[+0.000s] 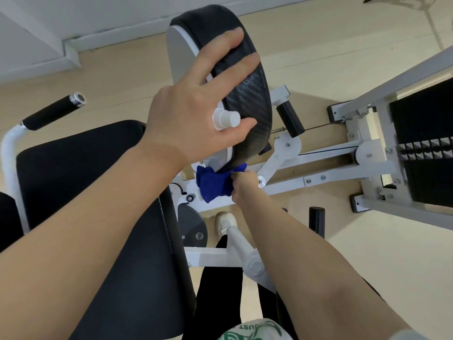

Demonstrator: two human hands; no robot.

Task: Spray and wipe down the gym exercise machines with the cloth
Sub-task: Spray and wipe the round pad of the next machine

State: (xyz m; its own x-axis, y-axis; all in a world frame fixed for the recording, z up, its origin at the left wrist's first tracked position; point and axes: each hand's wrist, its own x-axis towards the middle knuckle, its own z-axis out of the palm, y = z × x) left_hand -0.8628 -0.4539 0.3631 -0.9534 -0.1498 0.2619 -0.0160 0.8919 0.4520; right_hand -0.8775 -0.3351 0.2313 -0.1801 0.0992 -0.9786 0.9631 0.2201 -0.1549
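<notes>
The left hand (196, 111) lies spread over the black pad (245, 89), fingers steadying it, a white spray bottle top (226, 119) showing between thumb and fingers. The right hand (242, 185) grips the bunched blue cloth (213, 184) against the pad's lower edge, apparently wiping underneath. The seat (98, 192) sits just beside.

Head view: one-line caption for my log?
Left hand steadies the black pad; right hand wipes its lower edge with the blue cloth.
</notes>
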